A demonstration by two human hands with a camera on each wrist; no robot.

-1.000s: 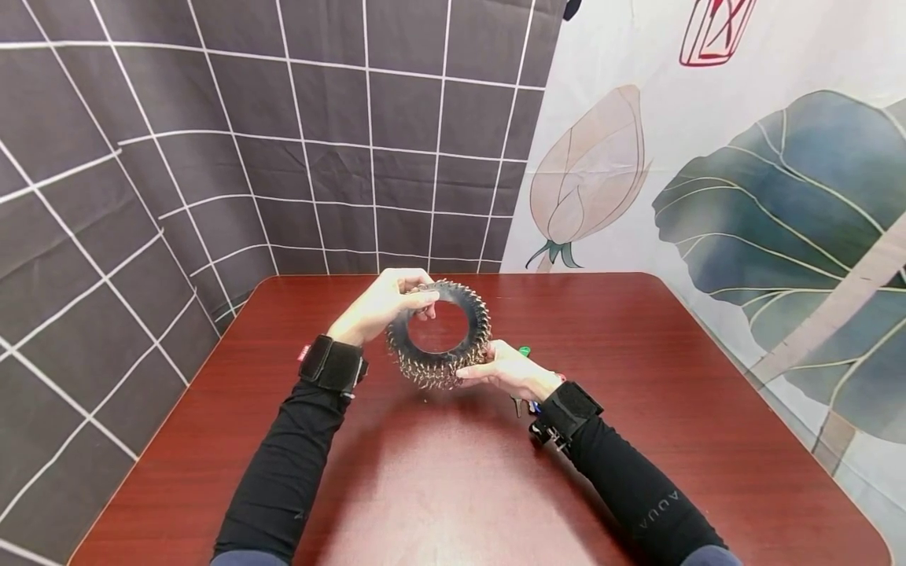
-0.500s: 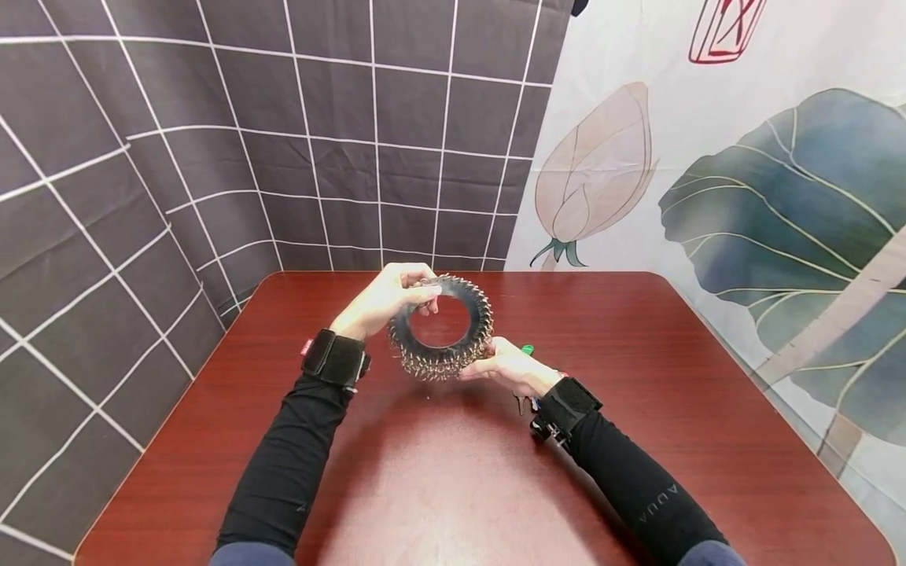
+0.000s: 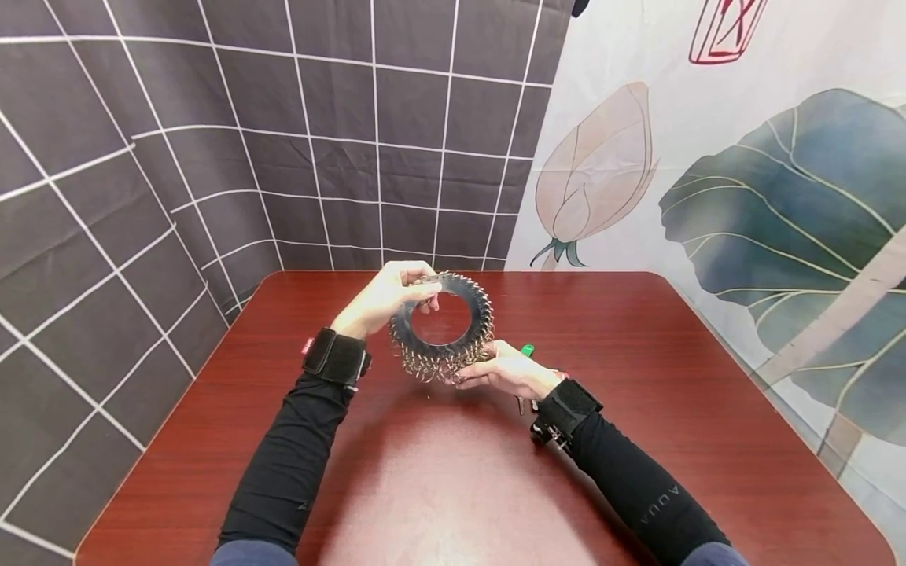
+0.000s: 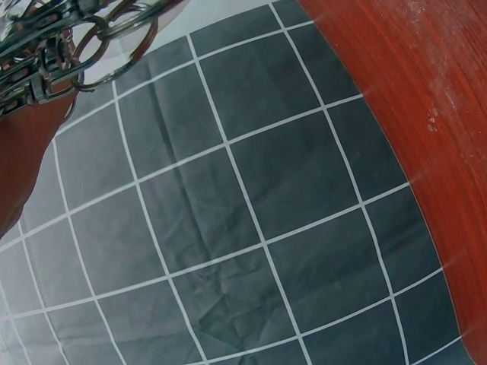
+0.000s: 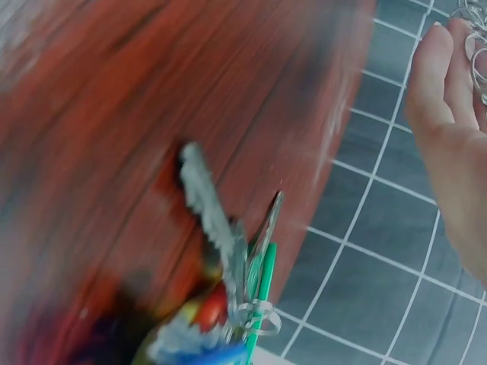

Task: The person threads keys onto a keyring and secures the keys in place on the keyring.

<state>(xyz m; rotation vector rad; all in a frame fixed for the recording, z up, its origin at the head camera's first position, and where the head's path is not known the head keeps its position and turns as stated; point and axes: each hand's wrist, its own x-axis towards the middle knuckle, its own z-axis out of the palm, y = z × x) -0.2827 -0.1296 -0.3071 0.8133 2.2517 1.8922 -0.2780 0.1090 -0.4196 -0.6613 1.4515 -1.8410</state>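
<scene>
A black ring (image 3: 463, 342), its outer edge lined with many small metal hooks and loops, is held up above the table with its flat face toward me. At its upper left, my left hand (image 3: 378, 303) grips the band, thumb on the front face. My right hand (image 3: 513, 371) pinches the lower right edge among the metal loops, with some fingers hidden behind it. In the left wrist view, metal clasps and loops (image 4: 95, 46) show close up beside part of the hand. The right wrist view has my right hand's fingers (image 5: 434, 68) at several metal loops (image 5: 479, 57).
Partly behind my right hand and wrist, a bunch of keys (image 3: 521, 405) with a green part (image 3: 527, 350) lies on the red-brown table (image 3: 439, 479). A grey gridded cloth (image 3: 318, 157) and a printed floral cloth (image 3: 587, 173) stand behind the table.
The head view has shifted slightly, and the ring sits a little higher in it than a second ago. The loops along its lower edge hang differently. Both hands keep their hold.
</scene>
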